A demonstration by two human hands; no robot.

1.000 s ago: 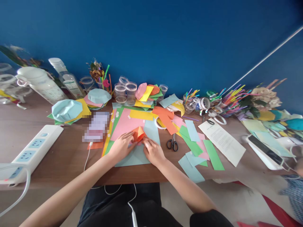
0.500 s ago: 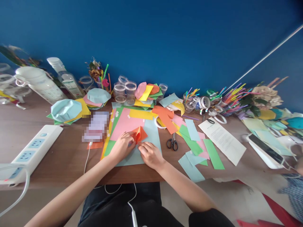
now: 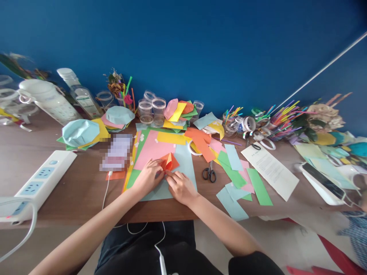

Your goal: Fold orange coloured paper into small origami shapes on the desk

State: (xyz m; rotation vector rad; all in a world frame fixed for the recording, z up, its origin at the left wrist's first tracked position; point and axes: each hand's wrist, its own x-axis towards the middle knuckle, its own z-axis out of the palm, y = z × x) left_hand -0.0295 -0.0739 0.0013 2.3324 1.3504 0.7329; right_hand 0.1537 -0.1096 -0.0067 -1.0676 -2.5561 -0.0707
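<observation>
My left hand (image 3: 148,177) pinches the orange paper fold (image 3: 169,162); my flat right hand (image 3: 181,187) presses its near edge, and slackening could let it spring open.

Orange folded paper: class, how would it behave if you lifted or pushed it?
The orange paper looks light and floppy, since it is thin with loosely raised flaps. A firm press would probably flatten them. Pushed, it may slide easily over the blue sheet beneath it.
</observation>
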